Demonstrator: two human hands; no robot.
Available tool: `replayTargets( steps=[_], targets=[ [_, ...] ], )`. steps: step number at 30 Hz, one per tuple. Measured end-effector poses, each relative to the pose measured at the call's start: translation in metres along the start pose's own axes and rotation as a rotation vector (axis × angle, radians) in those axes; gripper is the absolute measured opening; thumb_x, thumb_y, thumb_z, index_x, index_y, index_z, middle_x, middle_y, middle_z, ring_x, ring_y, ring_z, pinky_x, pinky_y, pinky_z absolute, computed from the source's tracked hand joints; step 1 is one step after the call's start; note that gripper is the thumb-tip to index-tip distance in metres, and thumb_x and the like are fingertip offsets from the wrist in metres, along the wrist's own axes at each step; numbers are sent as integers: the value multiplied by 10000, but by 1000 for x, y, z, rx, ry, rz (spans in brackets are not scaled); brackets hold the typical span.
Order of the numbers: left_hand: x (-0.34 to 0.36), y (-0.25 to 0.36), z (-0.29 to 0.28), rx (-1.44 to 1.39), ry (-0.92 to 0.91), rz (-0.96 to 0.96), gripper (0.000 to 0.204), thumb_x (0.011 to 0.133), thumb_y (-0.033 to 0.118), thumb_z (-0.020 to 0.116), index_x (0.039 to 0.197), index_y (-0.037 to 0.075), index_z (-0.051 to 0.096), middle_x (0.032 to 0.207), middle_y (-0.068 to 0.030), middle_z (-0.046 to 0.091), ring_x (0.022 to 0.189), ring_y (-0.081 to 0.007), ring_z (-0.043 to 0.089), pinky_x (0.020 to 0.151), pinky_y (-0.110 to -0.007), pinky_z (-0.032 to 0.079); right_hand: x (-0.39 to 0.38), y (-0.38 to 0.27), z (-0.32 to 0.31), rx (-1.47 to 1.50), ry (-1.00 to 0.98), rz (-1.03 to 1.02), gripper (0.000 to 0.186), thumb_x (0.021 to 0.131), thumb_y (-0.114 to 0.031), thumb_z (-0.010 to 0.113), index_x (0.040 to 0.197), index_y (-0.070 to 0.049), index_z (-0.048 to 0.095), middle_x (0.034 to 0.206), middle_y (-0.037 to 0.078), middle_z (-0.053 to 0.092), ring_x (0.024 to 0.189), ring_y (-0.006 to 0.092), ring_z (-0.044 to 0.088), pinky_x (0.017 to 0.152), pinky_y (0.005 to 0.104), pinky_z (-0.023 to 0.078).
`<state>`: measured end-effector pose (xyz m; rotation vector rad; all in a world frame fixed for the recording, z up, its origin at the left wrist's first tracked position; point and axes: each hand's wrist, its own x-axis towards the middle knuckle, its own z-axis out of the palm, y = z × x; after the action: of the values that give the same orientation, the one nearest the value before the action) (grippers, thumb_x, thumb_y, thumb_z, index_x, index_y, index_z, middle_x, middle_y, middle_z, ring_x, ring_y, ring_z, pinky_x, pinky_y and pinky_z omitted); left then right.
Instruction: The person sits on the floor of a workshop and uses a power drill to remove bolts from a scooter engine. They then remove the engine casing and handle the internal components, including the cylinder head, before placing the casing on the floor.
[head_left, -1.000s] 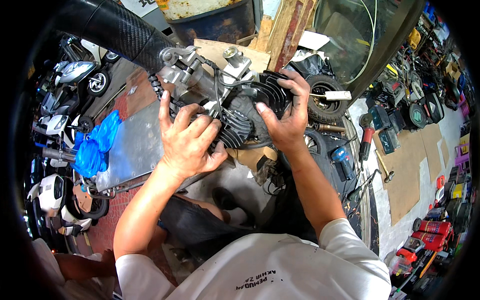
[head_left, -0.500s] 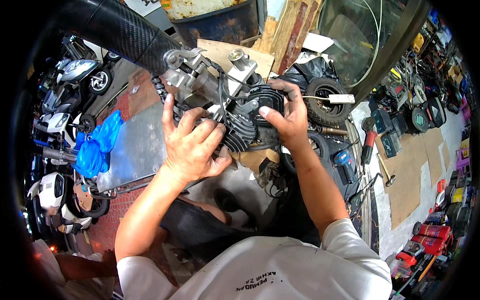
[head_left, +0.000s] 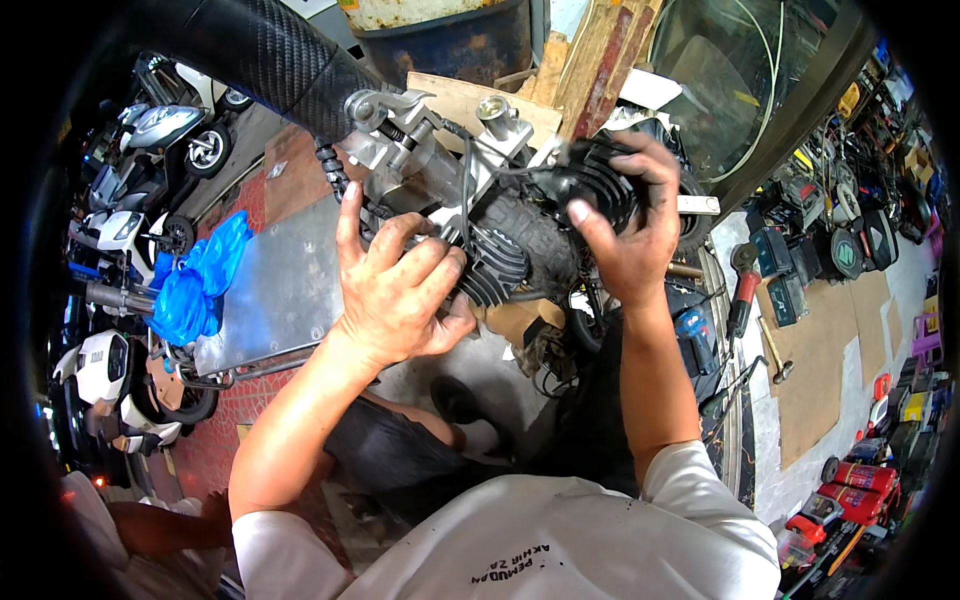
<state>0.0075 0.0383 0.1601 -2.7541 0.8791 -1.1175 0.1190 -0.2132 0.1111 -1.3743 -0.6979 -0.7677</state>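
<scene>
A black finned housing (head_left: 612, 190) is in my right hand (head_left: 645, 225), thumb on its near side and fingers over its far side. It is blurred by motion, and a dark cable runs from it to the scooter's front end. A second black finned housing (head_left: 497, 265) sits beside my left hand (head_left: 400, 285), low on the silver folding joint (head_left: 400, 130). My left index finger points up along the joint while the other fingers curl in close to that housing's edge. What they press on is hidden. Above, the black carbon-patterned stem (head_left: 270, 70) leans to the upper left.
A flat metal deck (head_left: 275, 290) lies at left with a blue plastic bag (head_left: 205, 285) on it. Parked scooters line the far left. Wood planks (head_left: 605, 60), an angle grinder (head_left: 743, 285), a hammer (head_left: 775, 350) and a blue power tool (head_left: 692, 335) lie to the right. Another person's arm (head_left: 165, 530) shows at lower left.
My right hand has drawn its finned housing rightward, away from the other one, uncovering the dark tyre between them. My left hand keeps its place on the scooter. The view has shifted slightly.
</scene>
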Motion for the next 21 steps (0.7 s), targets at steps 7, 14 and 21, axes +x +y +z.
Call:
replayTargets(
  steps=[7,14,21],
  targets=[
    [3,2,-5,-21,-9,-4,400,649,407,717,937,131,739,902,3,679,1035,-278,667,1243,-771,193,-14,45,13,-300,-59,-185,548,772,-53,894,1203,-79,557,1419,243,512,1337,404,538,1149,496,429],
    [2,2,-4,-2,-22,-7,394,654,408,718,935,134,746,913,7,685,1037,-279,668,1245,-767,186,-34,36,20,6,-133,5,544,765,-44,887,1170,-65,523,1356,222,599,1251,361,603,1093,456,469],
    [1,2,-2,-5,-13,-10,400,634,403,727,927,133,751,904,8,688,1044,-281,668,1248,-764,180,-28,19,24,-130,-63,-152,567,743,-54,905,1164,-68,525,1342,246,591,1232,381,601,1076,470,478]
  ],
)
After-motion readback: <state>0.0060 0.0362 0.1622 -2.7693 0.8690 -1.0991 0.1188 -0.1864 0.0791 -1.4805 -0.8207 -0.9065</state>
